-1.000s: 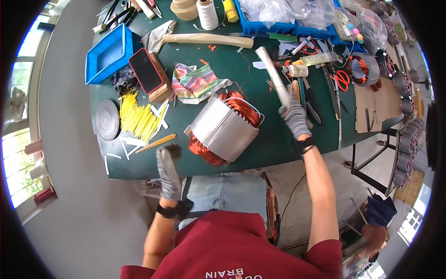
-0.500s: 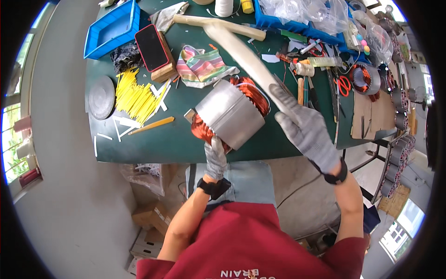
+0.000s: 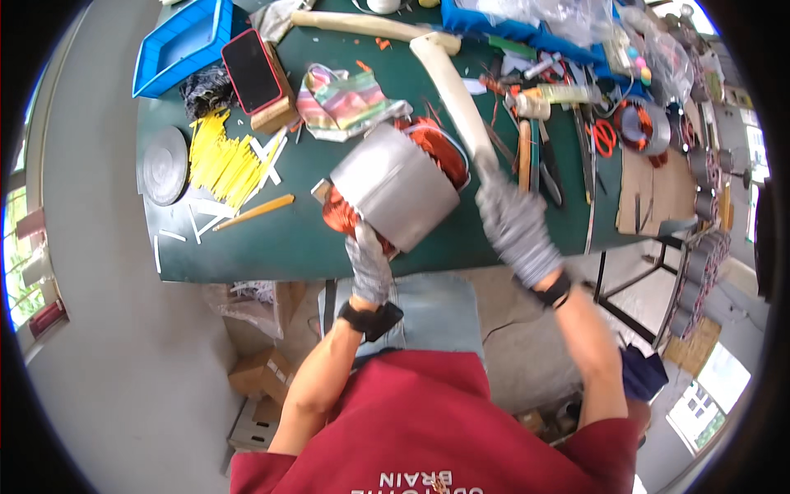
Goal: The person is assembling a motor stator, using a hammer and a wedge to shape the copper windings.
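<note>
A motor stator [image 3: 397,186] lies tilted on the green table in front of me, a grey metal cylinder with copper windings [image 3: 440,156] bulging from both ends. My gloved left hand [image 3: 370,263] is closed on its near left end, fingers against the copper coil. Right of the stator, my gloved right hand [image 3: 520,226] grips the lower end of a pale wooden stick [image 3: 459,99]. The stick slants up and away to the left, apart from the stator. Its far end overlaps a second wooden stick [image 3: 362,23] in the picture; whether they touch, I cannot tell.
Left are yellow strips [image 3: 222,160], a round grey disc [image 3: 165,165], a pencil [image 3: 255,212], a phone [image 3: 251,70] on a wooden block and a blue tray [image 3: 183,49]. A striped cloth [image 3: 341,103] lies beyond the stator. Scissors [image 3: 605,138] and other tools lie right.
The wooden stick's far end has swung right and the stick stands steeper. My right hand has shifted slightly left. My left hand stays on the stator; the whole view has shifted a little.
</note>
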The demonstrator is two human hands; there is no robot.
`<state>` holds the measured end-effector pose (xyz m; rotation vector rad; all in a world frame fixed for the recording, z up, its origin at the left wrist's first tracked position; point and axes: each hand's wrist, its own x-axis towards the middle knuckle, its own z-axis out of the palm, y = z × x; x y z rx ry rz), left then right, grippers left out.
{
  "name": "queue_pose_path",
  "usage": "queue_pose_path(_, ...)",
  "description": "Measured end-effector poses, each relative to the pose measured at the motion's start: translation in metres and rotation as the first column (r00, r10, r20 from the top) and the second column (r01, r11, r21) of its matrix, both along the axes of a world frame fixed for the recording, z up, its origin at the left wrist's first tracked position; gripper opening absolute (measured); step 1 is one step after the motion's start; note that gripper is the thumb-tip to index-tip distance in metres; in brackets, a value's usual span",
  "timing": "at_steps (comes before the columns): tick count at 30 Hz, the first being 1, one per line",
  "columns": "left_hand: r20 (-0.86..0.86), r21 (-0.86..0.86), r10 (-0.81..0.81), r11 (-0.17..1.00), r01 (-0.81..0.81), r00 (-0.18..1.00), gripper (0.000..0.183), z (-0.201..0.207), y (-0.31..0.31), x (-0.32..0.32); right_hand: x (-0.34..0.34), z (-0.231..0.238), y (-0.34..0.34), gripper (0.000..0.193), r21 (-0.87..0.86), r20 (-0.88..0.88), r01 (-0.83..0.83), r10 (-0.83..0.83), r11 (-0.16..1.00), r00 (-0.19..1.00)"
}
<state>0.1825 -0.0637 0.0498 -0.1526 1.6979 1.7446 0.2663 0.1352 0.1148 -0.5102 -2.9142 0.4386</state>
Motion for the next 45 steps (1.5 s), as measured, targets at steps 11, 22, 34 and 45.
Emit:
queue_pose_path(11, 0.204, 0.128, 0.261, 0.949, -0.29, 0.944, 0.056, 0.023, 0.014, -0.013, -0.005, 0.029, 0.028, 0.042, -0.029, 0.131, 0.016, -0.012, 0.999, 0.991)
queue_pose_path(22, 0.269, 0.131, 0.262, 0.943, -0.304, 0.927, 0.057, 0.036, 0.012, -0.016, -0.004, 0.044, 0.003, 0.054, -0.252, -0.446, -0.064, -0.058, 0.966, 0.893)
queue_pose_path(34, 0.319, 0.412, -0.115, 0.911, -0.028, 0.941, 0.067, 0.025, -0.009, -0.03, 0.006, -0.017, -0.005, 0.046, -0.235, -0.134, -0.115, 0.085, 0.965, 0.987)
queue_pose_path(45, 0.481, 0.3, 0.139, 0.902, -0.312, 0.866, 0.054, 0.047, 0.01, -0.039, -0.002, 0.004, 0.016, 0.039, -0.209, 0.043, 0.065, -0.057, 0.976, 0.997)
